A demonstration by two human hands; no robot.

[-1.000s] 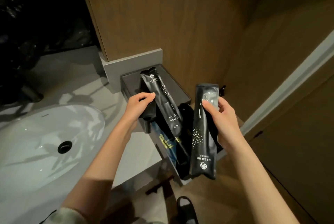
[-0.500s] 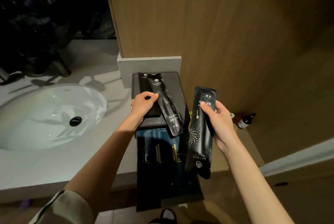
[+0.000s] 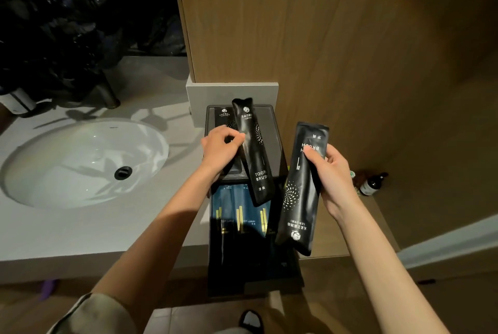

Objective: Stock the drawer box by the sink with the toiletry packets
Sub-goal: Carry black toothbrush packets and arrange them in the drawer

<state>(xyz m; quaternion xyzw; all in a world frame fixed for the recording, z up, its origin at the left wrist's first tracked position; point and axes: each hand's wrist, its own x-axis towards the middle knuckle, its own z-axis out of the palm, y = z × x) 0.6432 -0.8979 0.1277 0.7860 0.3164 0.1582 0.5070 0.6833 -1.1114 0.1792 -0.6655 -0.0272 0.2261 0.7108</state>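
1. Stands at a grey countertop (image 3: 80,231), looking down. Sees a white oval sink (image 3: 67,172) sunk into it at left, a dark drain (image 3: 123,172) at its middle, and leaf-like shadows across both.
2. Faces a wood-panel wall (image 3: 336,37) ahead and to the right, with a low grey upstand (image 3: 231,92) at its foot.
3. Works over a black drawer box (image 3: 269,118) at the counter's right end, set against the upstand, its drawer (image 3: 253,277) pulled out past the counter edge.
4. Pinches with the left hand (image 3: 221,145) a black toothbrush packet (image 3: 254,153), thumb and curled fingers on its left edge. Holds it slanted over the box top, lower end overhanging the open drawer.
5. Half covers with that hand a flat black packet (image 3: 223,115) lying on the box top.
6. Grips with the right hand (image 3: 332,174) a second toothbrush packet (image 3: 299,193), fingers wrapped round its upper half. Holds it nearly upright in the air, print upside down, just right of the drawer.
7. Sees blue packets (image 3: 239,209) with gold marks side by side in the drawer's far end.
8. Notes a small dark bottle (image 3: 373,184) on a lower wooden ledge (image 3: 377,215) at right.
9. Cannot tell what the dark glossy mass (image 3: 67,10) beyond the counter is.
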